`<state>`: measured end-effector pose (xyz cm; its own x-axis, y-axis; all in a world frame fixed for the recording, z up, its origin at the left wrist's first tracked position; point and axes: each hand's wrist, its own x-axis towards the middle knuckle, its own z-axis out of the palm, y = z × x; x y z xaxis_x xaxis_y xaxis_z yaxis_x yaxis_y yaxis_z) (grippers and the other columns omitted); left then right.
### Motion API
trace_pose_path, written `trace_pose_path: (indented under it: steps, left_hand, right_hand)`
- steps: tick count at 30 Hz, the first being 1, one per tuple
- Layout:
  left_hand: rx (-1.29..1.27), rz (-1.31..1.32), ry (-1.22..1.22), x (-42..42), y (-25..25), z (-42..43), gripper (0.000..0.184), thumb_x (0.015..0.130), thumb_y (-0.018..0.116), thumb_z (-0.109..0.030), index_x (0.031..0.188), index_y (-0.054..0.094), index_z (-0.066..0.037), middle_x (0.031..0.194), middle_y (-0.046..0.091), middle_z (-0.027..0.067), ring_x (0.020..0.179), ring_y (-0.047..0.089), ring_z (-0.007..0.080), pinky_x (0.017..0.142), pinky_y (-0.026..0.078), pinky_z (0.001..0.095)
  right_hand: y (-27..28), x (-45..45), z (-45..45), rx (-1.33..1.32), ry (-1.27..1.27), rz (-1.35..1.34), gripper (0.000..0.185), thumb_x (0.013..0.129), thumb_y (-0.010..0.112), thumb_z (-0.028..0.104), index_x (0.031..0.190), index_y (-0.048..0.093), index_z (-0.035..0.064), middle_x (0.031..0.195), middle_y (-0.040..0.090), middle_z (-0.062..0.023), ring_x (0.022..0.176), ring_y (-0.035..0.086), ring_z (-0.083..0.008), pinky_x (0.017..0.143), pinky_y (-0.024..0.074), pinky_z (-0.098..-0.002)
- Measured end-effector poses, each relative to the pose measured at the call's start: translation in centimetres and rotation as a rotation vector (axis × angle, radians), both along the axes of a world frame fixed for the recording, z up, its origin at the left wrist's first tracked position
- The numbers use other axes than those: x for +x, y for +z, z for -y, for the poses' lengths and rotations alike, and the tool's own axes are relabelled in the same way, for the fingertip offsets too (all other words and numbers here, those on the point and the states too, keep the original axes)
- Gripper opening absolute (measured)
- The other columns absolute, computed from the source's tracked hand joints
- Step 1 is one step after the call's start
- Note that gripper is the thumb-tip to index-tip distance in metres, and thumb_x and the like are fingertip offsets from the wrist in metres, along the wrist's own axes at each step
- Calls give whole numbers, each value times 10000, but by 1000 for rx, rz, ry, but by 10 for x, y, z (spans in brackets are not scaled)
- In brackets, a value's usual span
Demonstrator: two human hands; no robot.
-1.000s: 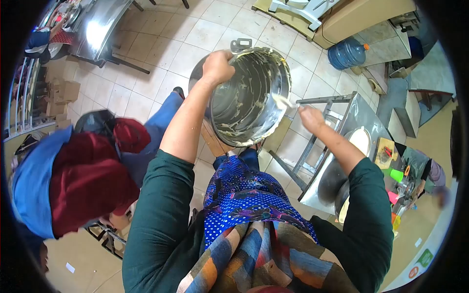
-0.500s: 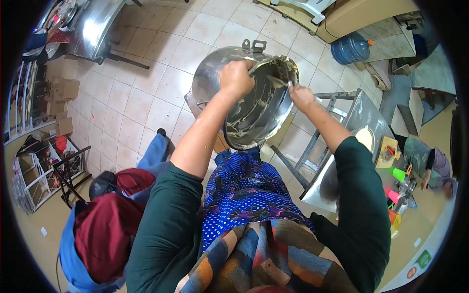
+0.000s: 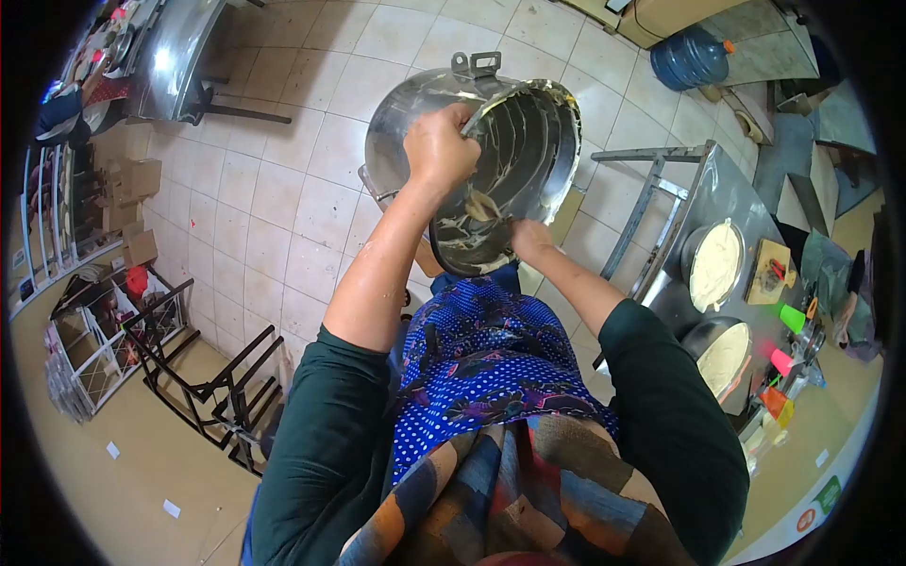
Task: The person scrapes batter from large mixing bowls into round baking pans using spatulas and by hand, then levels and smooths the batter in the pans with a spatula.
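A large metal mixing bowl (image 3: pixel 392 118) is tilted with its mouth toward the right. Streaks of pale batter coat its inner wall and rim. My left hand (image 3: pixel 442 146) is closed around the upper rim. Inside the mouth, near the lower wall, a batter-smeared spatula (image 3: pixel 482 207) points up and left. My right hand (image 3: pixel 531 241) grips its handle at the lower right part of the opening; the fingers are partly hidden.
On the right, a metal table (image 3: pixel 675 250) bears two round pans of pale batter (image 3: pixel 715 269), a cutting board (image 3: pixel 766 274) and a green cup (image 3: pixel 792 319). A blue water jug (image 3: pixel 689 61) lies at upper right. Black metal frames (image 3: pixel 212 387) stand at lower left.
My right hand and the spatula have moved down and left inside the bowl, from its upper right side. The person in blue and maroon has mostly left view at lower left.
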<state>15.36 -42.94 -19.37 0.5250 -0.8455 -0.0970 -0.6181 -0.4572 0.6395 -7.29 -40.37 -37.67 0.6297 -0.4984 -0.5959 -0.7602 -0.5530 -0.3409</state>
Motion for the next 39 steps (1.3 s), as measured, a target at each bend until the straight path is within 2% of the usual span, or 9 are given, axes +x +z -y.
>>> trace_pose_path:
  steps: [10, 13, 15, 16, 20, 24, 28, 30, 39]
  left_hand:
    - [41, 23, -6, 4, 2, -21, 170, 595, 546, -59, 748, 621, -58, 685, 607, 173, 702, 594, 389, 636, 466, 429]
    - [-9, 40, -4, 7, -2, -26, 168, 592, 539, -54, 743, 610, -41, 677, 590, 188, 684, 583, 393, 615, 451, 427]
    - [22, 41, -19, 11, -1, -27, 172, 593, 534, -54, 747, 609, -36, 672, 579, 195, 668, 575, 394, 605, 442, 427]
    - [59, 36, -21, 14, -1, -27, 177, 593, 528, -55, 750, 607, -31, 667, 568, 203, 653, 566, 395, 596, 433, 426]
    - [-27, 59, -22, 26, -16, -31, 187, 604, 529, -65, 767, 615, -31, 664, 555, 214, 618, 554, 373, 583, 424, 412]
    - [-137, 24, -52, 27, -19, -36, 237, 626, 509, -30, 820, 643, -12, 699, 596, 208, 601, 562, 297, 604, 441, 366]
    - [-127, -65, -59, 38, -35, -37, 297, 633, 503, -10, 885, 659, 13, 731, 631, 201, 659, 616, 255, 639, 463, 348]
    - [-180, -50, -62, 45, -57, -37, 332, 635, 507, -13, 929, 658, 23, 758, 645, 195, 686, 628, 257, 657, 470, 342]
    - [-154, -17, -49, 35, -39, -36, 378, 637, 522, -35, 983, 660, 28, 792, 667, 183, 722, 646, 254, 693, 480, 326]
  right_hand:
    - [-22, 62, -58, 280, -124, 130, 242, 810, 542, 198, 959, 679, 64, 948, 633, -249, 937, 615, -367, 797, 491, -456]
    - [-2, 72, -61, 331, -256, 297, 246, 828, 550, 224, 987, 682, 90, 899, 646, -235, 793, 653, -326, 712, 516, -426]
    - [31, 73, -45, 749, -564, 270, 189, 862, 549, 214, 873, 669, 68, 644, 599, -115, 480, 549, -198, 407, 414, -352]
    - [18, 66, -47, 978, -719, 429, 186, 901, 520, 209, 896, 640, 65, 575, 477, -14, 398, 390, -87, 322, 270, -261]
    - [83, 15, -23, 1154, -900, 542, 195, 927, 506, 232, 1026, 597, 90, 581, 431, 28, 436, 375, -27, 359, 272, -184]
    - [108, -77, -29, 722, -1138, 894, 224, 950, 461, 143, 1111, 603, 80, 685, 508, 28, 536, 441, -40, 430, 339, -188]
    - [148, -172, -44, -137, -1421, 915, 186, 929, 487, 83, 1051, 613, 22, 776, 574, 6, 663, 495, -60, 582, 413, -232]
    - [162, -214, -46, -833, -1196, 740, 78, 869, 483, 8, 874, 560, -3, 772, 550, -119, 708, 533, -251, 641, 427, -346]
    - [134, -287, -62, -1149, -1223, 363, 72, 873, 473, 22, 929, 518, 14, 955, 485, -200, 862, 519, -398, 708, 425, -450]
